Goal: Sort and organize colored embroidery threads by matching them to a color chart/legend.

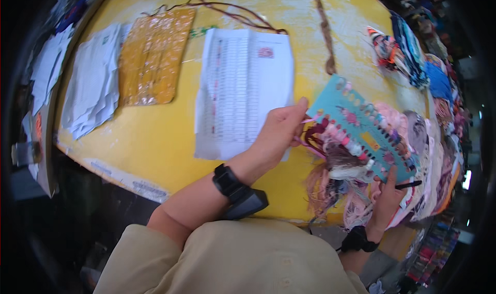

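Head view shows the left hand (279, 134) pinching the upper corner of a teal thread organizer card (361, 131), its grip closed on the edge. The right hand (386, 201) steadies the card's lower end, its grip shut on a black pen (409, 185). Skeins of pink floss (336, 170) hang from the card's holes over the yellow tabletop (155, 144), beside a printed sheet (243, 87).

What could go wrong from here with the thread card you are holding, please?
The left hand grips only a corner of the teal card, so it may tilt and the hanging threads may tangle. The right hand also holds a pen, which could snag or mark them.
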The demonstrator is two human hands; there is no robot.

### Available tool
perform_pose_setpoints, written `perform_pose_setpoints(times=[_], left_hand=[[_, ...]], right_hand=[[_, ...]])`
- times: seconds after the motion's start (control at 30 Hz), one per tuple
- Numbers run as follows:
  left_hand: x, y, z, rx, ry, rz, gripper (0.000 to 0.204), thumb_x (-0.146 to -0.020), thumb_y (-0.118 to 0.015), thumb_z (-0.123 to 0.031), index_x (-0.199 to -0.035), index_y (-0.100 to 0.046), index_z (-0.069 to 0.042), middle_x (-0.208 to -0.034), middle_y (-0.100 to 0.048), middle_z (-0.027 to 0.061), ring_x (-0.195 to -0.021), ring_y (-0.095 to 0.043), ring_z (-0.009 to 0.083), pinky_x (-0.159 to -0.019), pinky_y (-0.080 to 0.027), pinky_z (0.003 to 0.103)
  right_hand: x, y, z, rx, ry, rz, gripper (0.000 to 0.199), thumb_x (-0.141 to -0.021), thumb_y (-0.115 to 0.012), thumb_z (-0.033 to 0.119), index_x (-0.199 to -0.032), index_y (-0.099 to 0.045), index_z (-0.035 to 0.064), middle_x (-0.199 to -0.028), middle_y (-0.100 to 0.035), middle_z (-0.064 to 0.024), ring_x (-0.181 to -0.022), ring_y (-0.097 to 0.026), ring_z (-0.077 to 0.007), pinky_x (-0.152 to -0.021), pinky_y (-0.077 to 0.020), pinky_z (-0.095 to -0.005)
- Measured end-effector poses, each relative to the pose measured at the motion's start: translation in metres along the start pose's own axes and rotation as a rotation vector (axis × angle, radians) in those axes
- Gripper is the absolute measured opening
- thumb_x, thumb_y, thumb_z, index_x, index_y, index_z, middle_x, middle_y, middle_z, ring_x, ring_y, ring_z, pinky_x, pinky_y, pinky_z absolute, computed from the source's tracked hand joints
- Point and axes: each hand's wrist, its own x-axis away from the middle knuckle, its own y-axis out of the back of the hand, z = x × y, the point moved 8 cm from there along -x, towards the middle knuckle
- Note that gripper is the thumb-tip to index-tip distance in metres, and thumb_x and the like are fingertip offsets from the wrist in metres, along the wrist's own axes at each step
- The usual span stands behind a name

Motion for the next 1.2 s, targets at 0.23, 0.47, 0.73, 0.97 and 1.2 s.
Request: perform_pose_setpoints(times=[0.23, 0.47, 0.73, 0.97, 1.2], left_hand=[[-0.001, -0.018, -0.013, -0.139, -0.185, 0.051, 0.021, -0.093, -0.058, -0.027, -0.091, -0.067, -0.008, -0.071, -0.057, -0.0081, -0.06, -0.042, -0.001, -0.051, -0.032, 0.016], [0.001, -0.021, -0.018, -0.114, -0.232, 0.115, 0.02, -0.093, -0.057, -0.024, -0.092, -0.066, -0.006, -0.072, -0.059, -0.0068, -0.061, -0.044, -0.001, -0.051, -0.033, 0.016], [0.004, -0.022, -0.026, -0.165, -0.266, 0.081, 0.022, -0.094, -0.057, -0.025, -0.093, -0.066, -0.006, -0.072, -0.059, -0.0071, -0.06, -0.044, -0.0013, -0.05, -0.035, 0.017], [0.0, -0.013, -0.021, -0.11, -0.274, 0.036, 0.022, -0.095, -0.055, -0.024, -0.095, -0.066, -0.004, -0.074, -0.059, -0.0065, -0.062, -0.046, -0.0011, -0.052, -0.036, 0.017], [-0.003, -0.014, -0.022, -0.103, -0.375, 0.064, 0.019, -0.093, -0.056, -0.022, -0.095, -0.066, -0.005, -0.079, -0.061, -0.0053, -0.063, -0.044, -0.0011, -0.052, -0.034, 0.017]], right_hand=[[-0.009, -0.003, -0.009, -0.09, 0.0, -0.018, 0.022, -0.09, -0.063, 0.022, -0.103, -0.056, 0.0049, -0.077, -0.059, -0.0039, -0.051, -0.048, -0.0057, -0.044, -0.0358, -0.0189], [-0.012, 0.019, -0.027, -0.147, -0.186, 0.046, 0.04, -0.091, -0.062, 0.026, -0.123, -0.048, 0.0061, -0.084, -0.057, -0.0006, -0.06, -0.048, -0.0046, -0.053, -0.037, -0.0181], [0.002, 0.014, -0.016, -0.316, -0.209, 0.087, 0.022, -0.093, -0.058, 0.028, -0.096, -0.054, 0.0066, -0.063, -0.051, 0.003, -0.05, -0.038, -0.0032, -0.047, -0.0256, -0.0191], [-0.001, 0.0, -0.01, -0.13, -0.137, 0.069, 0.015, -0.092, -0.061, 0.024, -0.09, -0.056, 0.0095, -0.062, -0.045, 0.0049, -0.051, -0.036, -0.0016, -0.046, -0.0231, -0.019], [-0.001, -0.001, -0.004, -0.131, -0.074, 0.038, 0.02, -0.09, -0.064, 0.027, -0.101, -0.058, 0.0104, -0.063, -0.043, 0.0068, -0.053, -0.037, -0.0011, -0.044, -0.0227, -0.0189]])
